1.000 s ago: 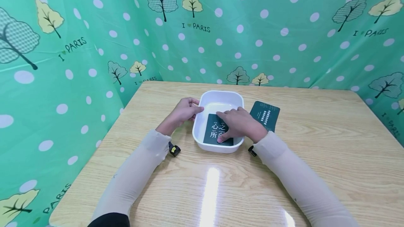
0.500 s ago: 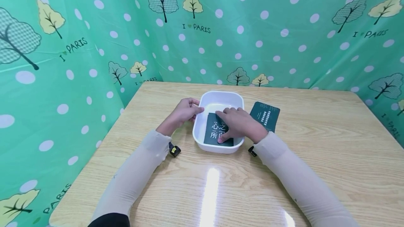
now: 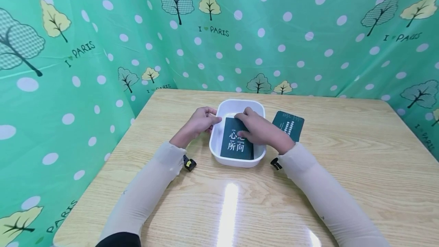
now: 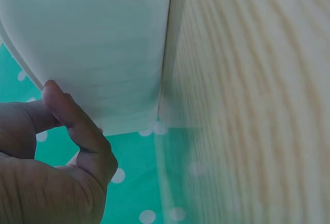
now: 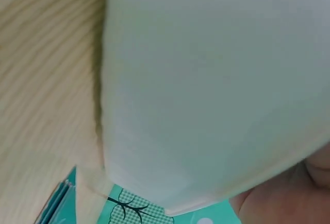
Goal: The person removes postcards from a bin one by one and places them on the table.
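Note:
A white rectangular plastic tub (image 3: 240, 104) with rounded corners stands on the table. Its left rim is pinched between the thumb and fingers of my left hand (image 3: 202, 119); in the left wrist view a finger of that hand (image 4: 77, 131) lies against the tub's outer wall (image 4: 98, 44). Inside the tub is a dark green booklet (image 3: 233, 149) with white Chinese characters. My right hand (image 3: 258, 127) reaches over the right rim and grips the booklet near its top, thumb on the cover and fingers at the far edge. Its fingertips are partly hidden. The tub blocks most of the right wrist view.
Right of the tub lie similar dark green booklets (image 3: 289, 123), seen as a stack of thin layers (image 5: 56, 203) in the right wrist view. Black wrist-camera pieces show under both forearms. A green dotted curtain (image 3: 302, 41) hangs behind the wooden table (image 3: 360, 163).
My right hand's thumb has slid up the cover towards the fingers, uncovering the lower characters. The booklet's far edge now shows higher. My left hand has stayed on the rim.

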Demonstrator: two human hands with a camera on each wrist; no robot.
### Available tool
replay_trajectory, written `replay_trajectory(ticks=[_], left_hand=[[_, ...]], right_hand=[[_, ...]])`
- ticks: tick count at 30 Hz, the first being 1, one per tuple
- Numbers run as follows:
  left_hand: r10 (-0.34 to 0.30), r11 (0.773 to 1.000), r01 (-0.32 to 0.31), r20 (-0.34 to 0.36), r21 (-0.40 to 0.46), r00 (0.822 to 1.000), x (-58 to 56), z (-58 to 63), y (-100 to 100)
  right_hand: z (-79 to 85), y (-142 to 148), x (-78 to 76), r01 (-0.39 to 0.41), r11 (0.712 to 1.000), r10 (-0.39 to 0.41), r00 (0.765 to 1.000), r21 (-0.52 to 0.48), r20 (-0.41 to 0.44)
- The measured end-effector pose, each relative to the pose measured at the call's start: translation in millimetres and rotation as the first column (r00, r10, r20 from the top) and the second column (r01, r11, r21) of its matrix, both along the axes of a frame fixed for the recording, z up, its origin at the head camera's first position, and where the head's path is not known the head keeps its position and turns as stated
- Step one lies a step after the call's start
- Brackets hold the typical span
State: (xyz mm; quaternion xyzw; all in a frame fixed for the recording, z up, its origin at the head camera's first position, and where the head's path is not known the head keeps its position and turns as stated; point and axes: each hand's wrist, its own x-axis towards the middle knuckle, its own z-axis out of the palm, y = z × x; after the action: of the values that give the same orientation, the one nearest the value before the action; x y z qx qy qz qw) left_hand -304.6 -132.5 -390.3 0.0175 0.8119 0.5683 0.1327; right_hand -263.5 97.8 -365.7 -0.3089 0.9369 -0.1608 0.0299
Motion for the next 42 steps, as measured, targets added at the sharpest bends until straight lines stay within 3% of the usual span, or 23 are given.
replay_trajectory(ticks=[10, 16, 27, 37, 42], left_hand=[[0.003, 1.000, -0.003, -0.007, -0.003, 1.000, -0.1, -0.6, 0], [0.002, 1.000, -0.002, -0.008, 0.004, 1.000, -0.7, -2.3, 0], [-0.002, 1.000, 0.002, -0.002, 0.001, 1.000, -0.8, -2.7, -1], [0.006, 1.000, -0.005, 0.017, -0.014, 1.000, -1.1, -1.7, -1], [-0.004, 1.000, 0.004, 0.012, -0.002, 1.000, -0.7, -1.5, -1]], right_hand=[[17.3, 1, 4.6, -0.052, 0.968, 0.060, 0.998, -0.244, 0.028], [25.1, 3, 8.5, -0.066, 0.957, 0.067, 0.998, -0.282, -0.008], [48.1, 14, 18.1, 0.003, 0.942, -0.015, 0.999, -0.336, -0.032], [63.6, 36, 16.0, -0.023, 0.884, -0.040, 0.991, -0.466, -0.126], [68.7, 51, 12.7, -0.004, 0.872, -0.088, 0.983, -0.490, -0.164]])
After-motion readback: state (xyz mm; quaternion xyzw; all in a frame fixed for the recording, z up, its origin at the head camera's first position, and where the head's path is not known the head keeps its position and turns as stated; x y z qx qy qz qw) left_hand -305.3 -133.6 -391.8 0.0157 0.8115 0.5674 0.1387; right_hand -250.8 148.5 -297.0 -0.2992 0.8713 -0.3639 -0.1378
